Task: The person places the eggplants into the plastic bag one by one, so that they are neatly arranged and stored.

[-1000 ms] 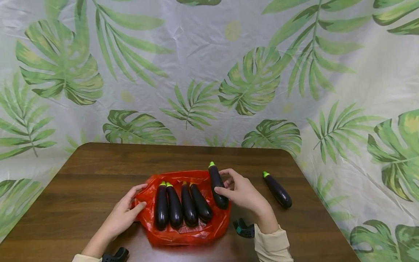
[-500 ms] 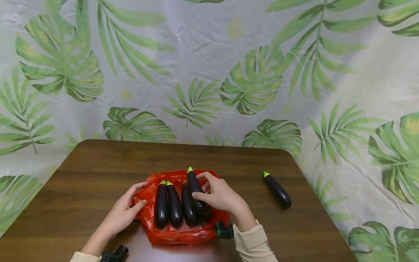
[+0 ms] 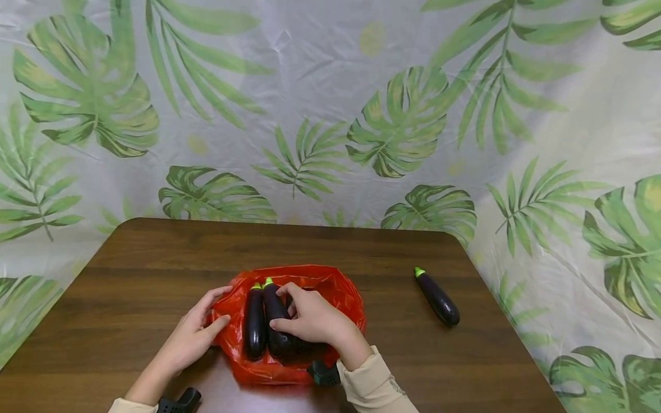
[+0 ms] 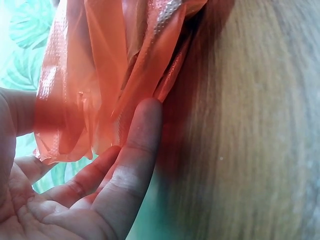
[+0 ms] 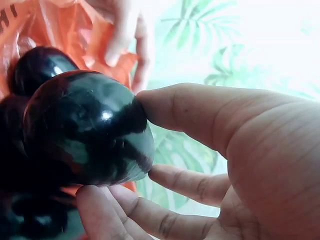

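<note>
My right hand grips a dark purple eggplant with a bright green stem end, thumb on one side and fingers on the other. That eggplant is over others inside a red plastic bag. Left of it another eggplant lies in the bag; the rest are mostly hidden under my right hand. The right wrist view shows the rounded end of the held eggplant close up, against darker ones. My left hand holds the bag's left edge, with the thin plastic between thumb and fingers.
A single eggplant lies on the brown wooden table to the right of the bag. Behind the table hangs a leaf-patterned sheet. Dark wrist-worn devices sit at both sleeves.
My right hand has carried its eggplant leftward, from the bag's right side over the other eggplants to just beside the leftmost one. The left hand has stayed at the bag's edge.
</note>
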Motion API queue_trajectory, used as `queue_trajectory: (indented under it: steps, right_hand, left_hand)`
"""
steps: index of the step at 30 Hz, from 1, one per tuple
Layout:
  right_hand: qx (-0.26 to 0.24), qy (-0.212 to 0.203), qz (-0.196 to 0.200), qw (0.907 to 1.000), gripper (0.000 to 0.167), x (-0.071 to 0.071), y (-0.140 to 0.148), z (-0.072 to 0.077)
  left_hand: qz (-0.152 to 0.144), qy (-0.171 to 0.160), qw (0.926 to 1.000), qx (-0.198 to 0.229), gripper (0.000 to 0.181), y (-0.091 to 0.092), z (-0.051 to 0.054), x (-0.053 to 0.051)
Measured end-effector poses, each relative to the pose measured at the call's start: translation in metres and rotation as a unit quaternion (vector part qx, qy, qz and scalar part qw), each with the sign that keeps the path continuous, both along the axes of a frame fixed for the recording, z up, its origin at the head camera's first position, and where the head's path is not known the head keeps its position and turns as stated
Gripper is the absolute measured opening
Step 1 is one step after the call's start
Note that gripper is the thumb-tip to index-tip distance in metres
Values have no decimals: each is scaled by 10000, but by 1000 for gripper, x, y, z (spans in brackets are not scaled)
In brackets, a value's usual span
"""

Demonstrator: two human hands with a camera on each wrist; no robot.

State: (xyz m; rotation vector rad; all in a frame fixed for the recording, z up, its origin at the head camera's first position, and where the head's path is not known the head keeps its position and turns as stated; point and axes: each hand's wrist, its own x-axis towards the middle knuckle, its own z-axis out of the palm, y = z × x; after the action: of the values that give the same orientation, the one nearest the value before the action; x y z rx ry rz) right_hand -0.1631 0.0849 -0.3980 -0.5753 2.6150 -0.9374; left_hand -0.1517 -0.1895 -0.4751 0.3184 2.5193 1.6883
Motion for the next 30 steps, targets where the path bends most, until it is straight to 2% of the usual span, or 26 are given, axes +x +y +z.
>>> queue_trajectory:
  steps: [7, 14, 30]
  right_hand:
    - [128, -19, 0, 9999, 57, 3, -14, 3]
    - [284, -45, 156, 9995, 59, 8, -17, 6]
    - [363, -78, -141, 9992, 64, -5, -30, 1]
  left_hand:
    - [-35, 110, 9999, 96, 55, 1, 0, 0]
    - [-71, 78, 9998, 153, 55, 0, 1, 0]
    - [-104, 95, 9998, 172, 56, -2, 0, -1]
